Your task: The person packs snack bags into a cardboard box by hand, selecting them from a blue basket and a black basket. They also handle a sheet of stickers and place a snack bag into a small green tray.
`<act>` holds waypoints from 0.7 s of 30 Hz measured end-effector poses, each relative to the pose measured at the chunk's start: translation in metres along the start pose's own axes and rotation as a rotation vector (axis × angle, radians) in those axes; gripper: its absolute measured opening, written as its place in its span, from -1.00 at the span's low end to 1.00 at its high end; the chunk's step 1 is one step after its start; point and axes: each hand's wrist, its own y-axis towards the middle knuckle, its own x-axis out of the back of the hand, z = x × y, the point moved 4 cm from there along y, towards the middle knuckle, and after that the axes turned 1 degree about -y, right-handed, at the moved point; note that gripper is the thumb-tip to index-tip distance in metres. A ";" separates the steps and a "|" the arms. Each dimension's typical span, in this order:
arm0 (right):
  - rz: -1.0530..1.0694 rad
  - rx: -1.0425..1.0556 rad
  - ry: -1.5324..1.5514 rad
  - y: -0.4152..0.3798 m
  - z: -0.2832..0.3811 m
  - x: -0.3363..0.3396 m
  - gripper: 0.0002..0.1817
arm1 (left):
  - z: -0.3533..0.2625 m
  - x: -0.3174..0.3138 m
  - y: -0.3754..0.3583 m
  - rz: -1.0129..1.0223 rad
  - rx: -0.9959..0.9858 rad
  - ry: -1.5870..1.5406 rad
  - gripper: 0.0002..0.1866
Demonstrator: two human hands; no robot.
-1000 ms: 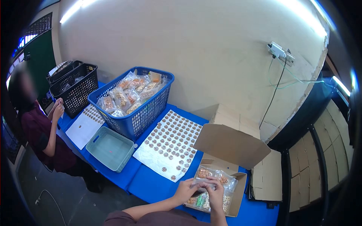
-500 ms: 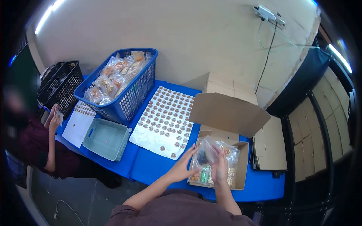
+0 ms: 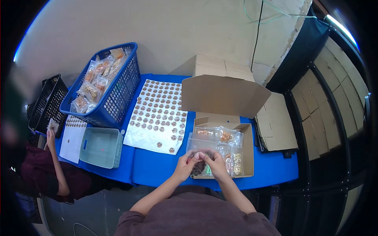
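Note:
Both my hands are closed on a clear plastic bag with dark brown pieces, thumbs meeting near its upper part. My left hand pinches it from the left, and my right hand from the right. The bag is over the front left of an open cardboard box whose lid stands up at the back. Inside the box lie several clear packets, among them an orange-brown packet at the back and a packet of pale pieces at the front right. My hands and the bag cover part of the contents.
Left of the box lies a white sheet of round stickers. Beyond it stand a blue basket full of packets, a grey-green tray and a black basket. Flat cardboard is stacked at right. A co-worker's hand holds a small packet at far left.
My hands have come together on the bag; before, my left hand was off it with fingers spread. The bag has turned and moved to the box's front left. The camera view has shifted.

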 end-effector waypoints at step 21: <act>-0.560 0.439 -0.024 0.010 0.007 0.049 -0.72 | -0.017 0.047 0.009 -0.173 -0.202 0.100 -0.72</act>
